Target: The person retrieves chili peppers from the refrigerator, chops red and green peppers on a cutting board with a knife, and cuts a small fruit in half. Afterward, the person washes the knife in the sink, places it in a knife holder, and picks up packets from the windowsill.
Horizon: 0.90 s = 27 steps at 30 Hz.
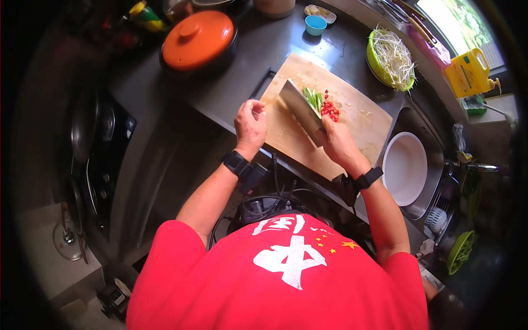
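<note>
My right hand (340,144) is wrapped round the handle of a cleaver (298,104), its broad blade tilted over the wooden cutting board (357,107). Just right of the blade lie cut green pieces (313,100), perhaps green chilli or scallion, beside a small heap of chopped red chilli (330,110). At the board's left edge is my left hand (251,127), its fingers curled in loosely and nothing visible in them. It is apart from the cleaver. The blade hides part of the board, and my right hand covers most of the handle.
An orange-lidded pot (199,39) stands at the back left. Behind the board are a blue cup (315,25) and a green basket of bean sprouts (391,59). To the right, a white basin (405,168) sits in the sink; a yellow jug (468,72) stands by the window.
</note>
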Motion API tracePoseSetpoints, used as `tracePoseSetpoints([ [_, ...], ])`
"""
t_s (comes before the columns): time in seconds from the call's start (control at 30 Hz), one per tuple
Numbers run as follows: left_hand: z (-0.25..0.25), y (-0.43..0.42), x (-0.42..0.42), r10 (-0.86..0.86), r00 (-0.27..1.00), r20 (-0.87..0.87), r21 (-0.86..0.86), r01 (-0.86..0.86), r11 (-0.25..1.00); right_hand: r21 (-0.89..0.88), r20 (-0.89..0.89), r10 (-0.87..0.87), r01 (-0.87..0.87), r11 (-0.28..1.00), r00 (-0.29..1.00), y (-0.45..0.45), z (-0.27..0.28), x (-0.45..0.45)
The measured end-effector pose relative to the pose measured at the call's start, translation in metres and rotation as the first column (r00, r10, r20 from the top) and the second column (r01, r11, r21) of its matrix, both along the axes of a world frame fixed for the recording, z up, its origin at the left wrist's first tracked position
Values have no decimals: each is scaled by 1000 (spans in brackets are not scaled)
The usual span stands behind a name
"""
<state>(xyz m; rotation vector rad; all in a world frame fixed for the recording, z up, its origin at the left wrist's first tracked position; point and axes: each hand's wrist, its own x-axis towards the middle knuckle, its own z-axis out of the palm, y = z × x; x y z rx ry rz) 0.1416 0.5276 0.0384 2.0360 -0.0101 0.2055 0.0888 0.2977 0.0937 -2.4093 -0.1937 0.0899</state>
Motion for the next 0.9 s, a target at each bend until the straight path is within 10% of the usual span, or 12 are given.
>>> tracePoseSetpoints([
  [0.43, 42, -53, 1, -665, 727, -171, -319, 598, 736, 640, -524, -334, 621, 453, 783, -42, 37, -49],
  [0.67, 50, -97, -4, -874, 466, -140, -178, 856, 485, 15, 362, -479, 508, 861, 800, -63, 4, -77],
  [0.9, 49, -92, 13, -836, 537, -116, -282, 789, 546, -460, 340, -462, 574, 678, 819, -49, -5, -59],
])
